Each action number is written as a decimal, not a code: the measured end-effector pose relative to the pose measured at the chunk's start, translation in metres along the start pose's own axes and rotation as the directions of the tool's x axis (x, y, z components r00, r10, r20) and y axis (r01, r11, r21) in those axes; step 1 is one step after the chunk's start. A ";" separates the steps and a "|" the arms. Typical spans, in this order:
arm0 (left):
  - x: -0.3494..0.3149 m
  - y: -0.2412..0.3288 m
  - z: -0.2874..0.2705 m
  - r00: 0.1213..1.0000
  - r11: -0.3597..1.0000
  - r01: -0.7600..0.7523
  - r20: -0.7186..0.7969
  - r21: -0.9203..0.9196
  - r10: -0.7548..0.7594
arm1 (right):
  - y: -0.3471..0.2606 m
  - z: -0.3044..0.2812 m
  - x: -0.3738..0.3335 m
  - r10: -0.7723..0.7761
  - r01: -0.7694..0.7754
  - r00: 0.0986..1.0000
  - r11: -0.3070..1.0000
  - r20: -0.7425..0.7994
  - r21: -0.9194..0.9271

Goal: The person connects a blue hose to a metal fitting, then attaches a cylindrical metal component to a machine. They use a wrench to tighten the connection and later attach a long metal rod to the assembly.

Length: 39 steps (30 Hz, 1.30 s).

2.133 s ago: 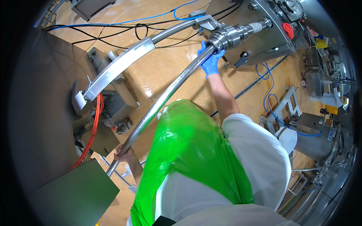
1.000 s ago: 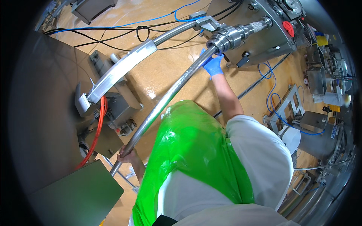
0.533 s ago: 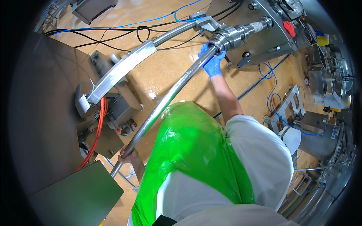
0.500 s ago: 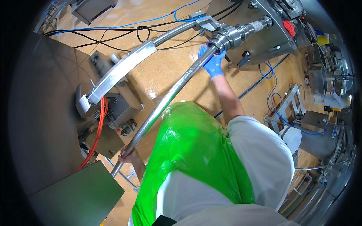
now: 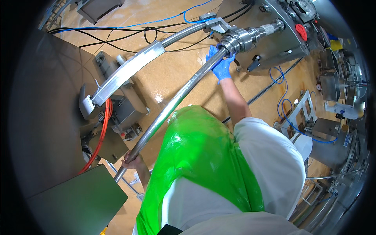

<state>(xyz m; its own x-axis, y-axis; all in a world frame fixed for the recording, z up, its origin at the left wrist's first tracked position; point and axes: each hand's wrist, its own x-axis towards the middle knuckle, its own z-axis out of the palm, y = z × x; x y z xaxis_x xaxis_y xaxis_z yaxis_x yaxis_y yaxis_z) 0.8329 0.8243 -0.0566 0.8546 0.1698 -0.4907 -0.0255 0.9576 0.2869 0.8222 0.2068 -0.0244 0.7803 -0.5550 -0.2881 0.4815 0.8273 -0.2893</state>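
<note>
To the right of an orange hose, a worker's bare left hand keeps its grip wrapped around a long steel rod, which slants up past a green apron. At the mouth of a steel coupling, the blue-gloved right hand cups the rod, grip spread, with more finger showing beyond it than a second earlier.

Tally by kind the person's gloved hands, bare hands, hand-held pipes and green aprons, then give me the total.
Gloved right hand: 1
Bare left hand: 1
Long metal pipe: 1
Green apron: 1
Total: 4
</note>
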 end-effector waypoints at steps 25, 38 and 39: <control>-0.011 -0.004 0.010 0.991 0.999 -0.034 -0.134 -0.038 0.029 | -0.037 -0.003 0.017 -0.084 -0.012 0.966 0.929 -0.244 -0.369; -0.020 -0.001 0.027 0.996 0.998 -0.059 -0.059 0.027 0.060 | 0.006 -0.014 0.024 -0.107 0.099 0.994 0.982 0.039 0.163; -0.021 0.001 0.027 0.995 0.996 -0.080 -0.063 0.033 0.082 | 0.004 -0.017 0.018 -0.054 0.061 0.996 0.993 -0.066 0.104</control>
<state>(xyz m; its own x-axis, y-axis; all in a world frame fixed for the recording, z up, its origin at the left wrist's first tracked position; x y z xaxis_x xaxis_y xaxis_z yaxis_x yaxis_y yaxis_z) 0.8289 0.8153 -0.0241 0.8152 0.2617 -0.5167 -0.0760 0.9327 0.3525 0.8312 0.1989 -0.0458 0.7252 -0.6034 -0.3316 0.5668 0.7966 -0.2102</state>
